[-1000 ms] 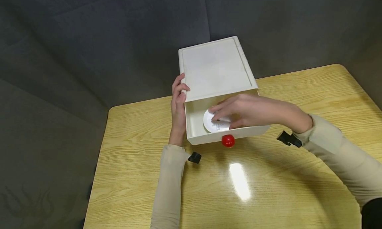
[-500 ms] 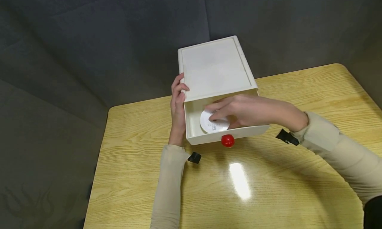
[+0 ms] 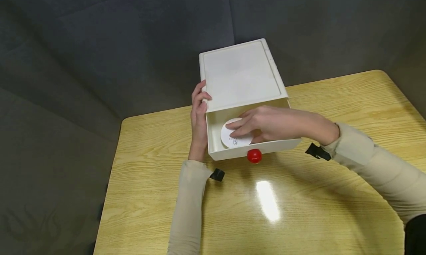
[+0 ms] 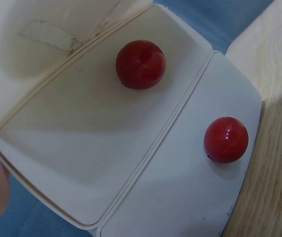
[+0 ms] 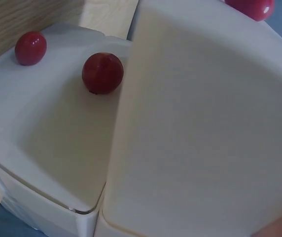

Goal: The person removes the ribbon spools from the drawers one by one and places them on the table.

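Left hand [image 3: 199,118] gripped the cabinet [image 3: 241,72] edge at 8 o'clock; right hand [image 3: 267,122], fingers parted, touched the white disc [image 3: 229,140]; pinch undetermined. Wood-grain table [image 3: 149,181] supported the cabinet at 12 o'clock. Top drawer [image 3: 224,156] stood out at 6 o'clock. Disc was inside, toward 9 o'clock. Red knob [image 3: 254,156]: drawer front, 6 o'clock.

Left hand [image 3: 199,116] upright with bent fingers [image 3: 202,97]; right hand [image 3: 267,123] turned sideways beside it.
The left forearm [image 3: 188,207] rises almost straight below its hand. The right forearm [image 3: 374,166] slants down and away to the right of its hand, whose fingers [image 3: 242,129] point toward the left hand, thumb [image 3: 257,138] below them. Pale sleeves [image 3: 356,146] end near both wrists.
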Available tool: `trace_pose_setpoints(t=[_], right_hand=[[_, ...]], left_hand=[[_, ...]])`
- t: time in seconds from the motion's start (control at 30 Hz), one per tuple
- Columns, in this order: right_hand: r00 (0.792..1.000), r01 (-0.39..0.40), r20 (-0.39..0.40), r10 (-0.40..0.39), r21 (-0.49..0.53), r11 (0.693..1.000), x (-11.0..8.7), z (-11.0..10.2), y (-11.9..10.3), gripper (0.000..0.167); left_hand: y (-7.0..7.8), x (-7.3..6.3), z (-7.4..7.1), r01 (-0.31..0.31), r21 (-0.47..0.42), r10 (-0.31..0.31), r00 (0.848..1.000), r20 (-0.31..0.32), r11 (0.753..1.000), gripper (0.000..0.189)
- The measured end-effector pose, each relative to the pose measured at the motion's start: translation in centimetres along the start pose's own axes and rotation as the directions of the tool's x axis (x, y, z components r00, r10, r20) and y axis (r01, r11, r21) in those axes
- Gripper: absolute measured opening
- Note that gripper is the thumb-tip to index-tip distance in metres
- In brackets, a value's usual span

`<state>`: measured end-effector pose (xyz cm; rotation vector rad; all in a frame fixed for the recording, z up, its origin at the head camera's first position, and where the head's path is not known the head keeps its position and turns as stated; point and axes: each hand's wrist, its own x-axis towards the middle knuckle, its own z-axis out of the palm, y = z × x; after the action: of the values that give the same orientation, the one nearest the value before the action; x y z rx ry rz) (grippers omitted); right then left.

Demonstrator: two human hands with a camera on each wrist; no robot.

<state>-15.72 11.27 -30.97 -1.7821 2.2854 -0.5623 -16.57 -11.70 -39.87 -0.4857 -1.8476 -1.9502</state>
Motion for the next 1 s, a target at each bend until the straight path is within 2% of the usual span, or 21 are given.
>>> trace_pose_setpoints(t=[0.17,0.3,0.5,0.63,0.73,0.83,1.0], right_hand=[[0.996,-0.043,-0.078,0.048,0.061,0.997,0.0,-0.1,-0.1,0.038],[0.981,-0.090,-0.159,0.110,0.129,0.987,-0.2,-0.2,-0.4,0.033],[0.959,-0.122,-0.230,0.167,0.198,0.973,-0.6,-0.2,-0.9,0.031],[0.945,-0.141,-0.247,0.213,0.277,0.950,-1.2,-0.5,-1.1,0.030],[0.932,-0.172,-0.246,0.268,0.350,0.921,-1.7,-0.9,-1.3,0.030],[0.918,-0.175,-0.268,0.291,0.385,0.906,-2.2,-1.3,-1.7,0.029],[0.898,-0.112,-0.366,0.246,0.350,0.930,-2.9,-1.7,-2.2,0.030]], left_hand=[[0.0,0.1,0.1,0.004,-0.014,-0.003,1.000,0.001,1.000,0.014],[0.0,0.1,0.2,0.007,-0.017,-0.007,1.000,0.000,1.000,0.014],[0.0,0.0,0.2,-0.002,-0.028,0.002,1.000,0.002,1.000,0.013],[0.0,0.0,0.2,-0.010,-0.016,0.010,1.000,-0.002,1.000,0.013],[0.0,0.0,0.1,-0.010,-0.007,0.010,1.000,-0.004,1.000,0.014],[0.0,0.0,0.1,-0.004,-0.007,0.004,1.000,-0.006,1.000,0.014],[0.0,0.1,0.0,0.000,-0.012,0.000,1.000,-0.013,1.000,0.014]])
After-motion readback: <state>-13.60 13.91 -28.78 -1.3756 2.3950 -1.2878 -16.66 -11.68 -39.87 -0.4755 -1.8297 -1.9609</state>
